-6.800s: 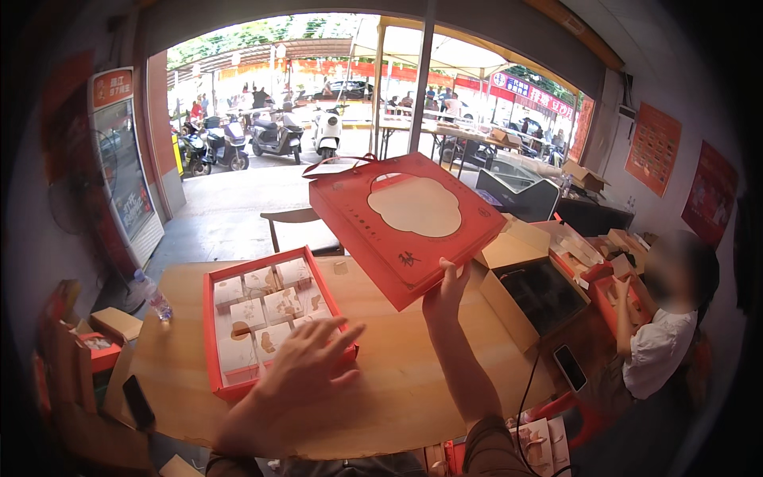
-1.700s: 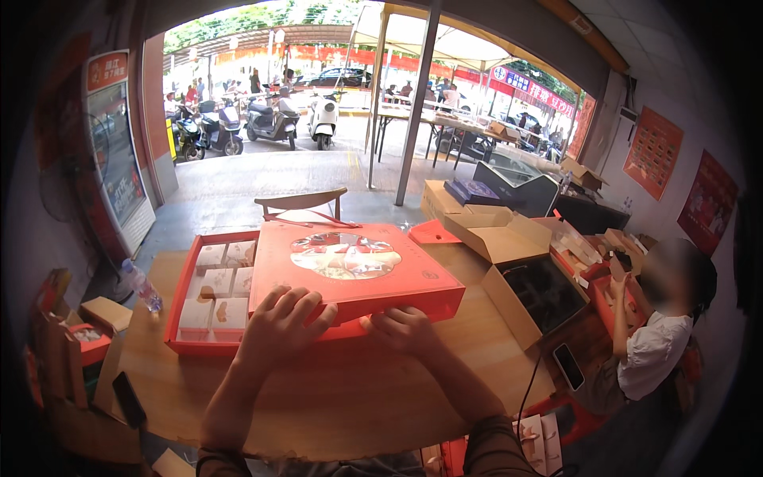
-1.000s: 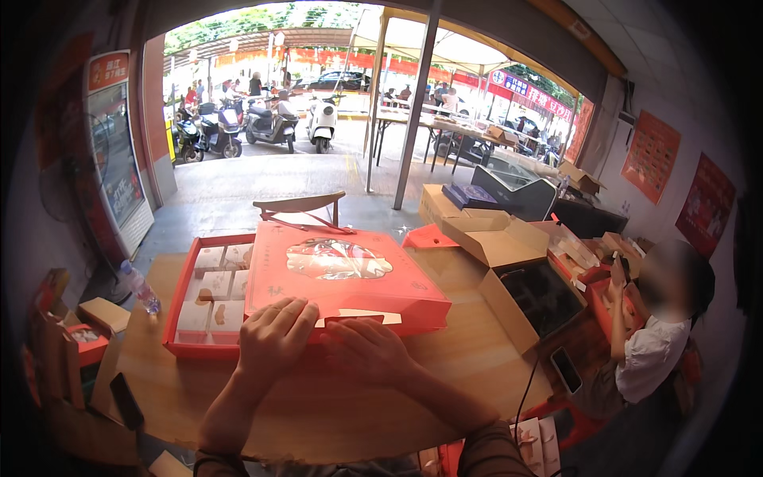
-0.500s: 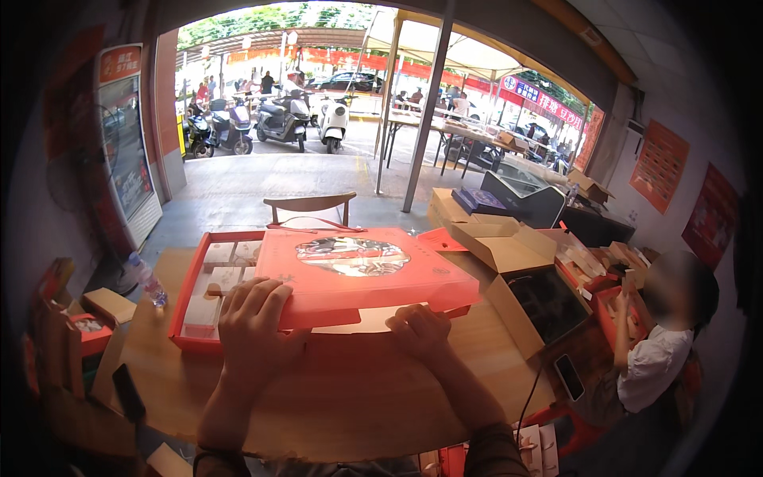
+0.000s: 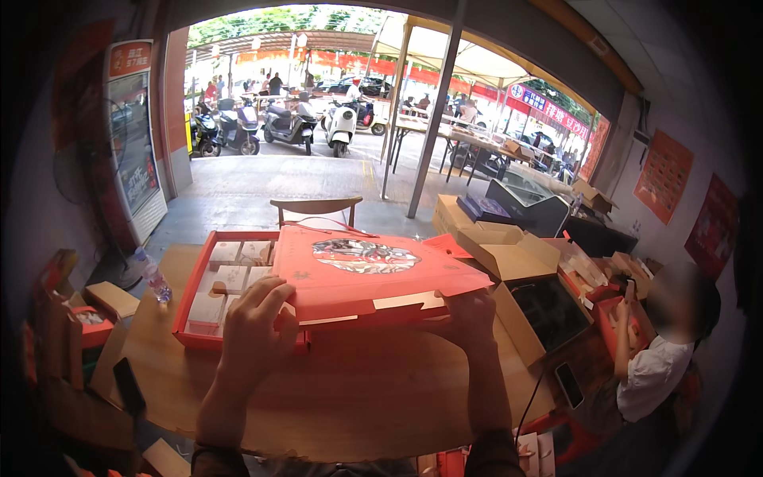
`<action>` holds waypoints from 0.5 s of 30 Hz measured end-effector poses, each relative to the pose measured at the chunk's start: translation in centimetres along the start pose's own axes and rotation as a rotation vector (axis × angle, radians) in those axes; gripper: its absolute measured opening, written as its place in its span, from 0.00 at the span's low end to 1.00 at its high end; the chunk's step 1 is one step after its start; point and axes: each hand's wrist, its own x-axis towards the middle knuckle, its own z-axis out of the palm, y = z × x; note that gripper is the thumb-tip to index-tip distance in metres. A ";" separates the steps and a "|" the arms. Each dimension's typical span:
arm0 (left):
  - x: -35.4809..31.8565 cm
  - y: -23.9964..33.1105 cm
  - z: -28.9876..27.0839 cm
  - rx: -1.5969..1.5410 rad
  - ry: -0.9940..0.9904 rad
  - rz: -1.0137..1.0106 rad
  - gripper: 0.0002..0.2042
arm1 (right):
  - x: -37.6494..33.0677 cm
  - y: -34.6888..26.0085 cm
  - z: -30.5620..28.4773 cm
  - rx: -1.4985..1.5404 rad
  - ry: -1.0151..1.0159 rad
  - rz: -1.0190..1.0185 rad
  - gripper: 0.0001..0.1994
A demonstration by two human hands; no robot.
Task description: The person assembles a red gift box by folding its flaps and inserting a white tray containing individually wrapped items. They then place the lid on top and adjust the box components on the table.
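Observation:
A flat red gift box sleeve (image 5: 342,288) with a round clear patterned window lies tilted over the table. Red cord handles stick out at its far edge. My left hand (image 5: 258,318) is closed on its near left corner, fingers bent over the top. At the near right part, my right hand (image 5: 470,319) pinches the edge, thumb uppermost; its other fingers are partly hidden below. A pale inner flap shows along the near side. Left of the sleeve, and partly beneath it, sits an open red box (image 5: 187,318) holding several small whitish boxes (image 5: 226,250).
A plastic bottle (image 5: 153,274) and a phone (image 5: 128,385) are at the table's left. To the right stand an open cardboard carton (image 5: 517,318) and another phone (image 5: 569,385). A person (image 5: 656,374) there handles a red box. A wooden chair (image 5: 316,205) stands beyond the table.
My right hand has shifted right along the near edge, turning from a fist-like hold to a thumb-on-top pinch. The sleeve has moved slightly right. My left hand keeps its corner.

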 end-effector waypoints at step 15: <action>-0.5 -0.6 0.5 -0.218 0.206 0.009 0.26 | -0.3 3.2 -0.4 -0.265 0.414 -0.111 0.11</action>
